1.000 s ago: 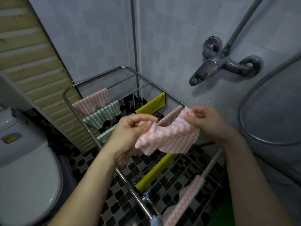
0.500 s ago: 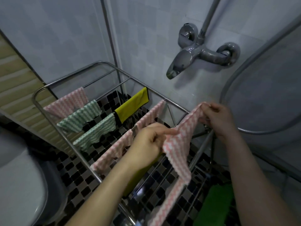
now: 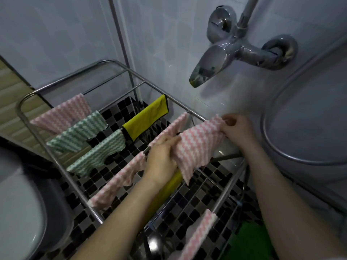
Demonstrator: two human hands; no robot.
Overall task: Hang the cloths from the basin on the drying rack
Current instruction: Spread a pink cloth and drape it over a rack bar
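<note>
From the head camera, the drying rack (image 3: 56, 162) is already well filled. A pink one (image 3: 63, 113) hangs at the far left corner, then two green cloths (image 3: 78, 134) along the left edge, a yellow cloth (image 3: 148, 117) toward the far edge, a long pink cloth (image 3: 120, 177) across the middle and another pink piece (image 3: 201, 233) at the near right.

The pink cloth (image 3: 199, 145) in hand is stretched above the rack's right side. The left hand (image 3: 161, 158) has its fingers curled round the cloth's near edge, and the right hand (image 3: 236, 128) pinches its far corner by the right rail. Whether it rests on a bar yet is hard to tell.

Most of the hanging looks done. The blurred green shape (image 3: 249, 239) at the near right may be the basin, with its contents unseen.
</note>
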